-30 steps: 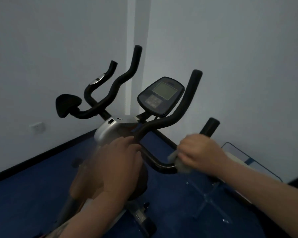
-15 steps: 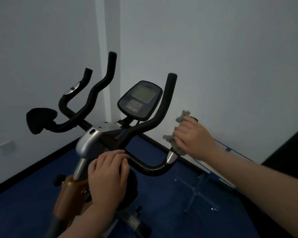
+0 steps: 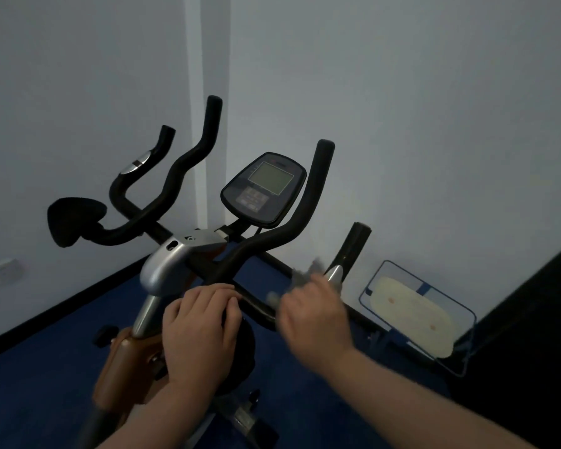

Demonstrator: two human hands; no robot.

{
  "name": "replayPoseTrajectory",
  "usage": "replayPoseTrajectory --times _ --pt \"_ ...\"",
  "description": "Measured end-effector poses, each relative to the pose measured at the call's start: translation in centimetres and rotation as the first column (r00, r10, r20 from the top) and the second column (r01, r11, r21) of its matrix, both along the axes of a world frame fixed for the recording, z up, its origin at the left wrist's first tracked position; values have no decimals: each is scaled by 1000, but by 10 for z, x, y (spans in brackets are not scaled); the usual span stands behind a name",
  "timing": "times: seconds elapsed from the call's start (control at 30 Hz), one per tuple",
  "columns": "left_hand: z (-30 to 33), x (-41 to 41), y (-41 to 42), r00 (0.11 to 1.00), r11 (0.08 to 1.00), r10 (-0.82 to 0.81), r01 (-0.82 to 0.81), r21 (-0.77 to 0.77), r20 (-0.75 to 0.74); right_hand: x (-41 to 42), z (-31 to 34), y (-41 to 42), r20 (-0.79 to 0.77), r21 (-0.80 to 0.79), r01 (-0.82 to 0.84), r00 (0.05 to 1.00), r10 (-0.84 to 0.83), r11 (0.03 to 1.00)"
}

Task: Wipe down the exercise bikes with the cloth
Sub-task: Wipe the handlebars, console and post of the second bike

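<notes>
While the right hand grips a grey cloth against the lower right bend of the handlebar, its fingers curled round the cloth and blurred with motion, the left hand rests on a dark round part of the exercise bike, fingers together and bent over its top edge. The cloth sits just below the silver band on the short right grip. Half a second ago that hand and cloth were higher, up on the short grip itself, so the grip now stands uncovered; the left hand has kept its place. A console with a grey screen tilts between the two tall bars. Near the wall on the blue floor leans a clear tray with a pale oval sheet inside it.
</notes>
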State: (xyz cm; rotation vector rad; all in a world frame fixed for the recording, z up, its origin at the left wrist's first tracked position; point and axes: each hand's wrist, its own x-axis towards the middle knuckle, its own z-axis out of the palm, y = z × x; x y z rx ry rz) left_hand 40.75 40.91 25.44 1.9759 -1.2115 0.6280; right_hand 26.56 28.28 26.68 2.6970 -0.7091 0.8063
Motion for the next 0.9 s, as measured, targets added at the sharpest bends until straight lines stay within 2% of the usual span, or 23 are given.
replayPoseTrajectory --times 0.07,0.13,0.17,0.23,0.3,0.33,0.37,0.43,0.53,0.6,0.67,0.73,0.83,0.9 --pt "0 0 1 1000 1000 -4 4 -1 10 -4 8 -6 -130 -38 -218 969 211 975" --pt "1 0 1 1000 1000 -6 6 -13 9 -19 34 -39 -256 -59 -345 912 319 937" --pt "2 -1 1 1000 1000 -5 5 -16 7 -24 47 -56 -249 -51 -329 918 307 943" --pt "2 -2 1 1000 1000 -1 1 -15 1 -31 60 -72 -129 -31 -158 980 153 987" --pt "2 -1 1 1000 1000 2 -2 -15 -4 -18 42 -50 44 33 48 998 -50 998" --pt "1 -1 1 1000 1000 0 0 -12 -5 -7 28 -32 83 73 95 991 -101 993" --pt "1 -1 1 1000 1000 -2 2 -12 -6 3 15 -17 74 48 79 994 -83 996" --pt "1 -1 1 1000 1000 -5 5 -13 -3 8 4 -4 -42 -55 -83 996 80 995" --pt "1 0 1 1000 1000 -13 13 -16 -1 -14 31 -38 -223 -117 -307 935 276 945" --pt "1 -1 1 1000 1000 -16 16 -27 -3 -29 47 -63 -188 -129 -246 957 220 961" --pt "1 -1 1 1000 999 -19 19 -29 -6 -29 39 -56 -8 -55 -63 998 63 996" --pt "1 1 1 1000 999 -26 26 -27 -5 -7 13 -25 128 23 34 991 -36 999" --pt "1 1 1 1000 1000 -25 25 -6 6 11 -14 8 92 -32 -14 996 17 999" --pt "1 0 1 1000 1000 -24 24 -7 4 1 3 -10 -65 -110 -176 983 170 978"
